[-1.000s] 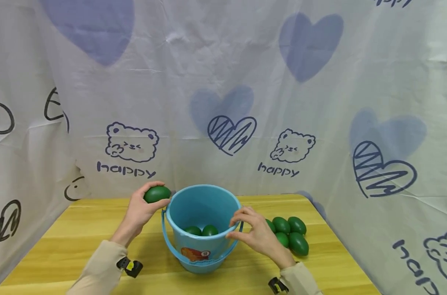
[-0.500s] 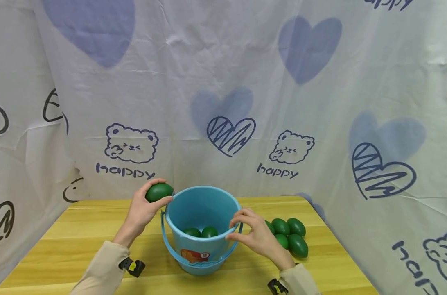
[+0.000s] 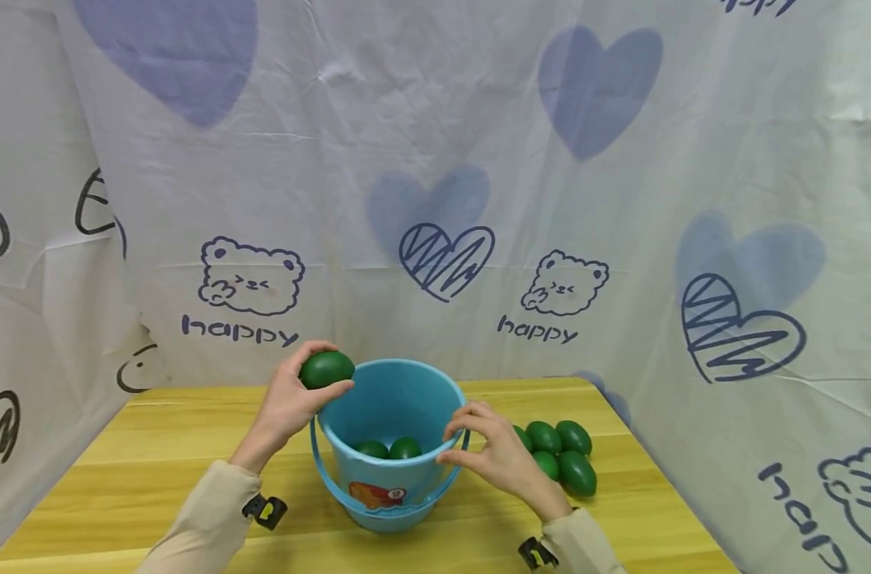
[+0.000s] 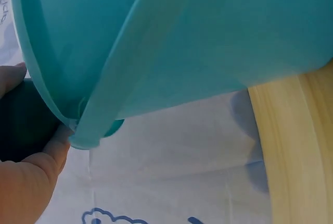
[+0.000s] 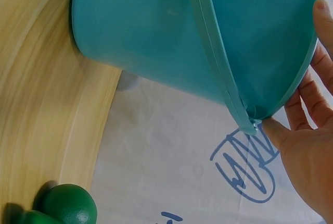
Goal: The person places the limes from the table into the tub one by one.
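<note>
My left hand [image 3: 292, 402] holds a glossy dark green egg-shaped object [image 3: 327, 370] between thumb and fingers, at the left rim of a light blue bucket [image 3: 400, 399]. In the left wrist view, the bucket's rim partly covers the held green egg [image 4: 23, 122]. Two more green eggs [image 3: 405, 448] show on the bucket's floor. My right hand [image 3: 503, 454] grips the right rim, its thumb close to where the handle [image 5: 216, 52] joins. The bucket stands upright with its handle hanging down in front.
Several green eggs [image 3: 577, 473] lie clustered on the wooden table [image 3: 191, 438] right of the bucket, partly behind my right hand. A white printed curtain [image 3: 435, 327] hangs behind the table and along both sides.
My left hand has moved right with the green egg, from beside the bucket to over its left rim. The right hand stays at the right rim.
</note>
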A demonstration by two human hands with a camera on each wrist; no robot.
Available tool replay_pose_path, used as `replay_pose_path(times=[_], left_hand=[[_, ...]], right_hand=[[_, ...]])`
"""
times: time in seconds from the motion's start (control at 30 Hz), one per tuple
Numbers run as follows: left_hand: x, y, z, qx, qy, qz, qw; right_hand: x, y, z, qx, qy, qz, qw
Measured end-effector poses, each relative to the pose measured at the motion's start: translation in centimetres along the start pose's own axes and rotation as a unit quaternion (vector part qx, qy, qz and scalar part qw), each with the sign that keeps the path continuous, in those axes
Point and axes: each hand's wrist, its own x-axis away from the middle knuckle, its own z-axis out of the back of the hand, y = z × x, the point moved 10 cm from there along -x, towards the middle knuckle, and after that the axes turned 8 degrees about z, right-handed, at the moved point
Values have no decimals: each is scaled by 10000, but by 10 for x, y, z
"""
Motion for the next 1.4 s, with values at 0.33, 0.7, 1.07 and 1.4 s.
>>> replay_pose_path(times=[0.33,0.7,1.07,1.4], left_hand=[[0,16,-13,-581,-174,-237,9979],[0,19,-16,-805,-96,-534,9953],[4,25,-26,-1495,29,-1012,9836],[4,22,-29,-1494,61,-1086,9828]], right_hand=[[-1,-2,0,-10,-26,29,10000],[-2,-1,-1,1,-123,-40,9999],[-2,-3,0,-38,-71,-216,9997],[-4,-10,-1,-51,-127,-337,9993]])
